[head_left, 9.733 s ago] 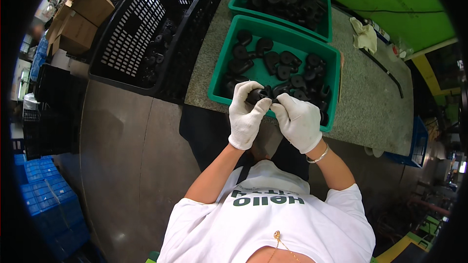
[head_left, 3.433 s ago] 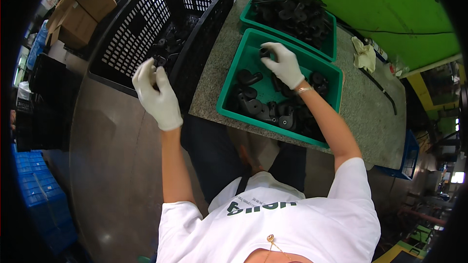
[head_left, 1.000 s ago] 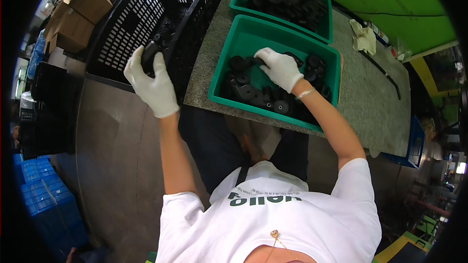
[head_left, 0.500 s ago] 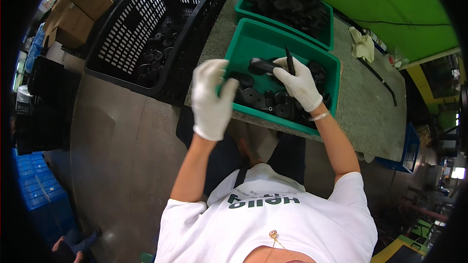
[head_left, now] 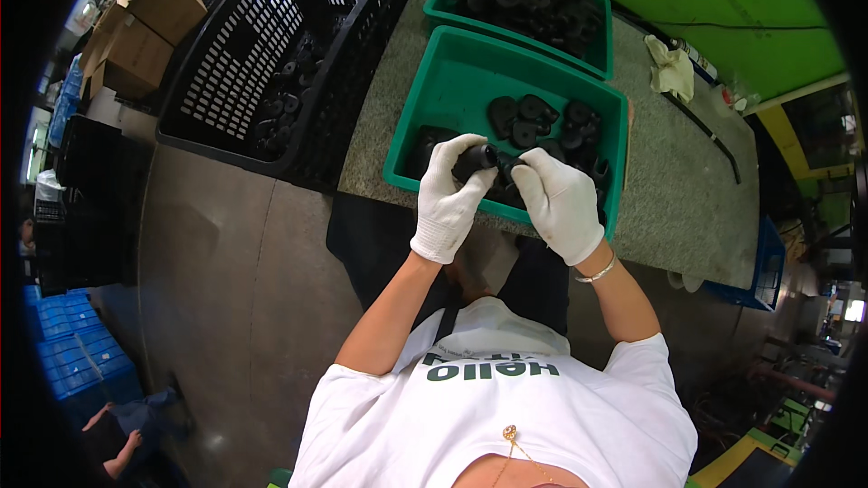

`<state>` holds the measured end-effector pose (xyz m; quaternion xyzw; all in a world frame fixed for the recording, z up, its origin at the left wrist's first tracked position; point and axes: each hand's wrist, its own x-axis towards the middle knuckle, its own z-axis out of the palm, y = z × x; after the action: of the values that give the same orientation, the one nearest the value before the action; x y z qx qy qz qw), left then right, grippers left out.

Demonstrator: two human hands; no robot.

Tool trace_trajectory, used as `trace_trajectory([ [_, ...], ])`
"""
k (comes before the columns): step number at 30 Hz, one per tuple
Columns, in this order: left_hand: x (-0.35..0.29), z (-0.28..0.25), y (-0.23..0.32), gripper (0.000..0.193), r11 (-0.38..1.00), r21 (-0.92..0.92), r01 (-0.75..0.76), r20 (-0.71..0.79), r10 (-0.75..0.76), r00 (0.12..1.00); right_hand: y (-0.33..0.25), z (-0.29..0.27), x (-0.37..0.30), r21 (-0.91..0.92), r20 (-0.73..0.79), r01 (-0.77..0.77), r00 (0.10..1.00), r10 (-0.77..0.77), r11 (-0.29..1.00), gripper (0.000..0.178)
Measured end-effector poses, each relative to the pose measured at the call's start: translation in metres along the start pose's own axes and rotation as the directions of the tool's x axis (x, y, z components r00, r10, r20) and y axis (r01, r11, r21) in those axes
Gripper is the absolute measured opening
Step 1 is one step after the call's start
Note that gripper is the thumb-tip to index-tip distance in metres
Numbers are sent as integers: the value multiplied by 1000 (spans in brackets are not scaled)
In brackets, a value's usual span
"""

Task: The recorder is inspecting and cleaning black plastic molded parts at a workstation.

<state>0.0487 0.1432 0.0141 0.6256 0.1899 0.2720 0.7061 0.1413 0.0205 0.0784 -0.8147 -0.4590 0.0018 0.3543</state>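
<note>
Two white-gloved hands, the left hand [head_left: 443,203] and the right hand [head_left: 562,203], sit close together over the near edge of a green rectangular plastic tray [head_left: 452,63]. The left thumb and fingers pinch a rounded black plastic part [head_left: 474,161], its round end facing right. The right thumb and fingertips pinch a smaller dark piece [head_left: 506,163] just beside that end (whether it is separate or joined, I cannot tell). The step in hand looks like two-handed work at that end; the next move seems to call for a firm left hold and careful lining-up from the right. More curved black plastic parts [head_left: 539,113] lie in the tray.
</note>
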Motion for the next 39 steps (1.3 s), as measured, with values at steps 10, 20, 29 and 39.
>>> trace_trajectory([
  [10,-8,5,13,35,893,-416,173,111,-139,984,1,5,-5,-112,-11,56,998,-58,992,19],
  [20,-10,8,3,25,962,-272,23,-23,-31,999,-1,11,-12,-215,23,70,998,-66,974,23],
  [29,-10,12,1,23,990,-142,-25,-110,9,994,-1,15,-12,-271,-9,40,999,-44,962,23],
  [39,59,-99,40,32,873,416,-255,-590,473,655,88,11,35,-303,2,-215,974,226,928,25],
])
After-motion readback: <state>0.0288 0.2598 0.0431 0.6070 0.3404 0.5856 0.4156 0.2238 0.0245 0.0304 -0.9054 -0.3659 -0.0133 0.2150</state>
